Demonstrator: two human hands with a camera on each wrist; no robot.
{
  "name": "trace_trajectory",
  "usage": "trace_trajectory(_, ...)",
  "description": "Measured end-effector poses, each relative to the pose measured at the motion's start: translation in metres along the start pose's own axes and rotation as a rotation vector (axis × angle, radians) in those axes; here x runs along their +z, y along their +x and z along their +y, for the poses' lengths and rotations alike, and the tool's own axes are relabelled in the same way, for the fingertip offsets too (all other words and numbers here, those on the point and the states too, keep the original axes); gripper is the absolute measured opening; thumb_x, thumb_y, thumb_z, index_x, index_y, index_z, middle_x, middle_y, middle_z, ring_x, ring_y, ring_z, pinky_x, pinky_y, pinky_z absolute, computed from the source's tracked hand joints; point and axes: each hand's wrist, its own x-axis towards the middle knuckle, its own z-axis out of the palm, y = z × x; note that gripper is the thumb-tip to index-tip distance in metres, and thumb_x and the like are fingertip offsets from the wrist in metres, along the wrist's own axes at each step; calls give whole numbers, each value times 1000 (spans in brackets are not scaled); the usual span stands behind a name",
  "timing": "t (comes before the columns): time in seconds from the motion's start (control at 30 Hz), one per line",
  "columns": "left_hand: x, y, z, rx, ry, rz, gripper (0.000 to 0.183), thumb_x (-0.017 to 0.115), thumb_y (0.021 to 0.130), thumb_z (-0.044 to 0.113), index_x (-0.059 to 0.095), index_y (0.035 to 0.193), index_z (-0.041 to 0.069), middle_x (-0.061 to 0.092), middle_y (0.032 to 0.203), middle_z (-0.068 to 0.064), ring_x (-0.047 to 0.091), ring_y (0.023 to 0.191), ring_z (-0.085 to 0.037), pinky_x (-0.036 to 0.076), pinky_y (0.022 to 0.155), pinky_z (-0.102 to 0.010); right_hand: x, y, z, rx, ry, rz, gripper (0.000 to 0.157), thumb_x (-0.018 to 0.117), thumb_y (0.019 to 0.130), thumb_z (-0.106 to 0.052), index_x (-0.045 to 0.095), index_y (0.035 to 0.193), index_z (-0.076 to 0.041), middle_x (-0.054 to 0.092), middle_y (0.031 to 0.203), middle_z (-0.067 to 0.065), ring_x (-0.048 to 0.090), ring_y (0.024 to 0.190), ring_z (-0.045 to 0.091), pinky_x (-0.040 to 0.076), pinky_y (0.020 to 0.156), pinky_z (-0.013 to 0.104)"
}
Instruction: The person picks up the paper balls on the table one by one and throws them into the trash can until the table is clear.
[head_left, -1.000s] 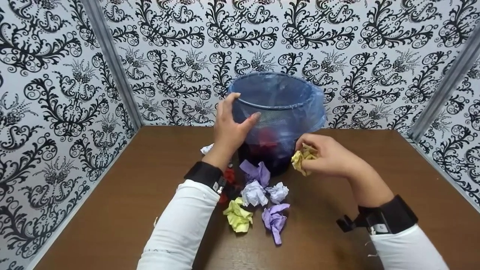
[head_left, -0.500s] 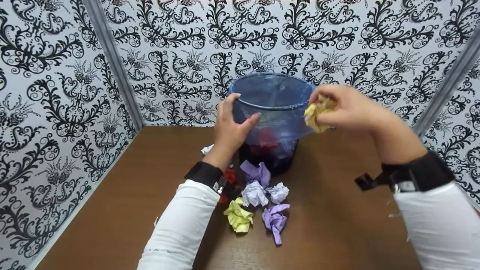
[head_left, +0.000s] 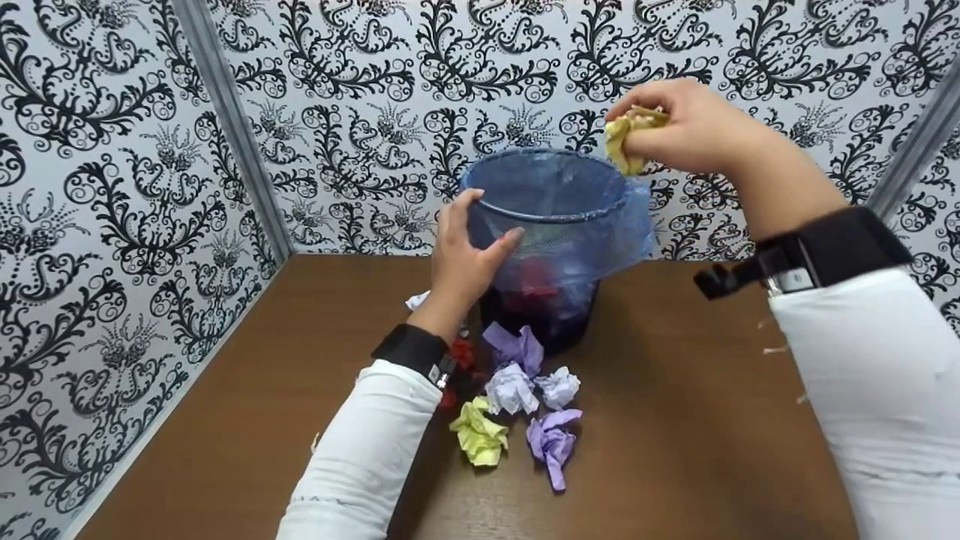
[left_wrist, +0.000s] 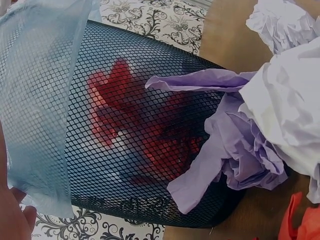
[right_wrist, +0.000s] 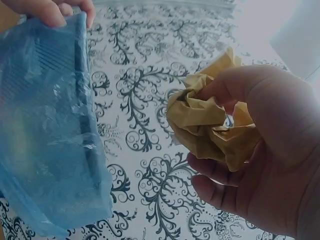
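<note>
A mesh wastebasket (head_left: pixel 540 315) lined with a blue plastic bag (head_left: pixel 630 229) stands upright on the table. My left hand (head_left: pixel 466 255) grips its near left side, fingertips over the rim and thumb on the outside. Up at the right of the rim, my right hand (head_left: pixel 694 127) pinches a crumpled yellow paper ball (right_wrist: pixel 205 117) between thumb and fingers. Red crumpled paper (left_wrist: pixel 117 85) shows through the mesh inside the basket. In front of it lie purple crumpled paper (head_left: pixel 553 442), white paper balls (head_left: pixel 512 388) and a lime-yellow paper ball (head_left: pixel 480 433).
Red crumpled paper (head_left: pixel 461 352) lies partly behind my left wrist. Another white paper piece (head_left: pixel 417 300) sits left of the basket, half hidden by my forearm. A patterned wall (head_left: pixel 360 150) rises behind the brown table (head_left: pixel 315 315).
My right hand has risen from beside the basket's lower right to above its rim, carrying the yellow paper ball. My left hand keeps its grip on the basket.
</note>
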Motion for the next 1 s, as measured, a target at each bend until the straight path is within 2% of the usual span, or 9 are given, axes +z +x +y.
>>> trace_trajectory(0.1, 0, 0, 0, -1, -4, 1, 79, 75, 78, 70, 43, 142, 39, 49, 145, 0, 58, 121, -23, 53, 95, -44, 2, 10, -1, 18, -3, 12, 34, 65, 95, -32, 66, 128, -22, 63, 122, 4, 58, 106, 24, 51, 85, 37)
trace_trajectory(0.27, 1, 0, 0, 8, -7, 4, 79, 75, 78, 69, 43, 143, 38, 50, 146, -1, 58, 122, -23, 53, 95, -44, 11, 22, 1, 22, 25, 47, 33, 64, 94, -24, 65, 126, -14, 55, 135, 8, 55, 117, 26, 50, 93, 42)
trace_trajectory(0.47, 0, 0, 0, 6, -1, -1, 79, 75, 79, 69, 43, 143, 37, 51, 142, -1, 59, 117, -23, 54, 92, -43, 24, 31, 6, 49, 24, 98, 37, 66, 90, -19, 64, 127, -12, 44, 139, 15, 50, 116, 31, 51, 95, 46)
trace_trajectory(0.6, -1, 0, 2, 0, -5, 0, 78, 75, 79, 68, 43, 143, 36, 50, 141, -2, 58, 116, -24, 53, 92, -44, 32, 36, 11, 71, -3, 116, 37, 67, 89, -21, 64, 126, -13, 45, 135, 16, 47, 118, 34, 50, 98, 50)
trace_trajectory(0.83, -1, 0, 2, 4, -11, -4, 78, 75, 79, 67, 43, 143, 36, 50, 142, -2, 58, 119, -23, 53, 95, -44, 45, 38, 23, 83, -10, 115, 31, 67, 92, -24, 65, 121, -12, 47, 137, 18, 49, 112, 30, 52, 89, 42)
trace_trajectory(1.0, -1, 0, 2, 2, -11, -1, 78, 76, 79, 67, 43, 143, 37, 51, 140, -2, 59, 116, -22, 53, 92, -41, 50, 40, 26, 80, -27, 129, 33, 67, 92, -27, 65, 121, -12, 49, 135, 16, 48, 116, 32, 49, 95, 49)
